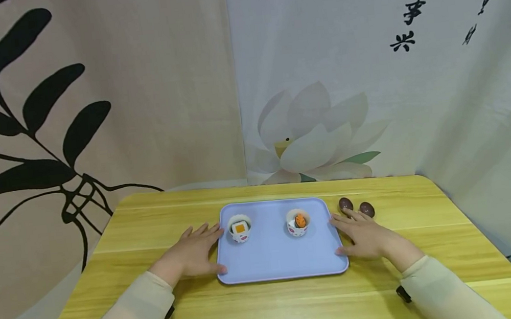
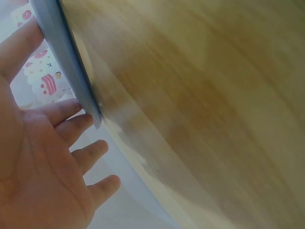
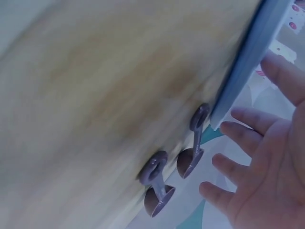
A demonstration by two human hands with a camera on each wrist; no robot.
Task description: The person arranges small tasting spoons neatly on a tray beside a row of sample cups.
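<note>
A light-blue rectangular tray (image 1: 265,261) lies on the wooden table. My left hand (image 1: 196,252) touches its left edge with outstretched fingers, the thumb lower down at the near corner. On the opposite edge, my right hand (image 1: 362,235) does the same with spread fingers. Toward the tray's left side stands a small patterned paper cup (image 1: 241,237) with a white and orange-yellow piece in it. Another such cup (image 1: 297,231), right of centre, holds an orange and a white piece. Both wrist views show the palms, with fingers (image 2: 71,129) fairly straight along the tray's rim.
Two small dark brown scoops with ring-ended handles lie just beyond the right hand, the left scoop (image 1: 345,204) nearer the tray than the right scoop (image 1: 367,209). Behind the wooden table (image 1: 269,307) hangs a printed curtain (image 1: 183,84) with leaves, a lotus and brush characters.
</note>
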